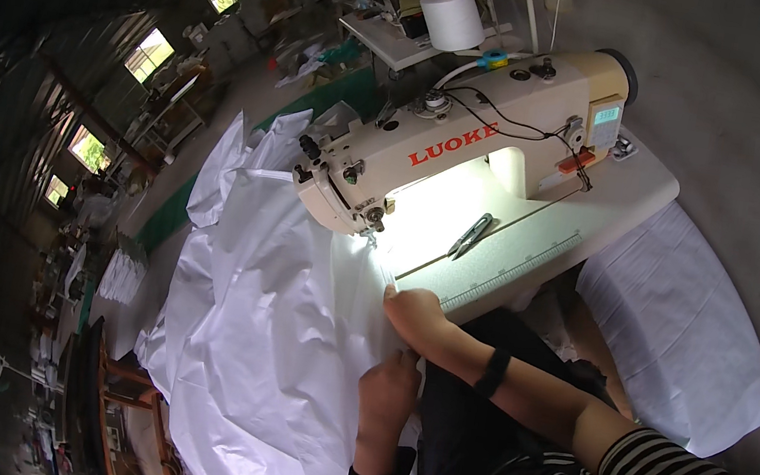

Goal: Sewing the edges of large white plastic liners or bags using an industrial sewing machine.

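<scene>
A large sheet of white fabric (pixel 265 319) hangs in folds over the left end of a sewing machine (pixel 459 136), its edge running up to the needle area. My right hand (pixel 415 318) pinches that edge just in front of the presser foot (pixel 370 235). Closer to my body, my left hand (pixel 389 396) is closed on the same fabric, its fingertips partly hidden. A pair of thread snips (pixel 470 236) lies on the lit machine bed (pixel 521 249), right of the needle. Dark bands circle both my wrists.
A white thread cone (pixel 452 19) stands behind the machine. Right of the table hangs a rounded white cloth piece (pixel 682 322). A wooden stool (pixel 125 396) is at lower left. Farther back are a green strip (pixel 173 211) and another worktable (pixel 394 43).
</scene>
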### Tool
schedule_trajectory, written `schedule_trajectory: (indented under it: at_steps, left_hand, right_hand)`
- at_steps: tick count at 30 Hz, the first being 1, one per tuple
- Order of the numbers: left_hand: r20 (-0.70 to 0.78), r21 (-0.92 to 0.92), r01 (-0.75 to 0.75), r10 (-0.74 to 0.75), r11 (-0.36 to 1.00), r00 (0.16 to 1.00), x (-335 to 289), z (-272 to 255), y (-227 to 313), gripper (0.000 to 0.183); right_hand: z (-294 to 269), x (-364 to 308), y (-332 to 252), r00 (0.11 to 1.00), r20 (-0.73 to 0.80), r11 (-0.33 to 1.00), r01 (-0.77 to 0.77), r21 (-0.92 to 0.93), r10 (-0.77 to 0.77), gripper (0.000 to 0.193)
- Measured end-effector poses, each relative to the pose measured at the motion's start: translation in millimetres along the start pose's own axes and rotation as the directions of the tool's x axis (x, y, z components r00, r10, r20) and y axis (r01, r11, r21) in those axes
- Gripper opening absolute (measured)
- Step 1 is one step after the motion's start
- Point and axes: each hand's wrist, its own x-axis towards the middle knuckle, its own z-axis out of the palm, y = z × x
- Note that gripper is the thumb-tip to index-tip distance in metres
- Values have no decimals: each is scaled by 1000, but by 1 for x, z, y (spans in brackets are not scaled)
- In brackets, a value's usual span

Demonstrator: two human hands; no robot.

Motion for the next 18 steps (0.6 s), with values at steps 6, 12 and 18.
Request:
schedule_trajectory:
  at_steps: [6,12,18]
  left_hand:
    - [-77,-48,202,-205,978,976,-2,33,20,16]
    - [-207,5,246,-240,969,948,-34,63,22,22]
    - [-185,0,183,-180,983,966,-28,50,-1,16]
  right_hand:
    - [-12,19,1,998,19,995,-50,-81,52,40]
    - [-16,-7,6,997,64,987,-35,-154,45,53]
    - [-4,2,6,998,32,985,-40,-165,46,51]
